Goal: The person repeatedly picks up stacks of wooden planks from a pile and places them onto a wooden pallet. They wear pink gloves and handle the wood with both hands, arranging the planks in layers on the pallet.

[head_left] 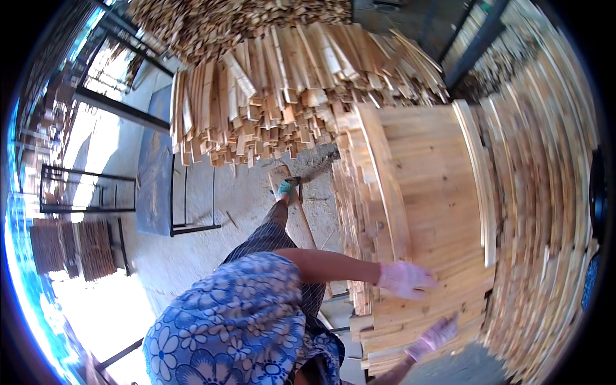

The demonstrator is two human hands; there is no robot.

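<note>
In a workshop with a grey floor (240, 186), a broad wooden panel (436, 212) lies at the right beneath the left hand (407, 280) and the nearer right hand (436, 338), both pink-gloved, fingers extended and grasping nothing, though I cannot tell whether they touch the wood. Farther off, pale strips (476, 183) run along its left and right sides; beyond are stacked boards (536, 212) at right, piled slats (256, 115) at the far side and a dark table (153, 186) at left.

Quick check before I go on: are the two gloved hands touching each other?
Apart. The head view shows it: a strip of the wooden panel is visible between the left hand and right hand.
</note>
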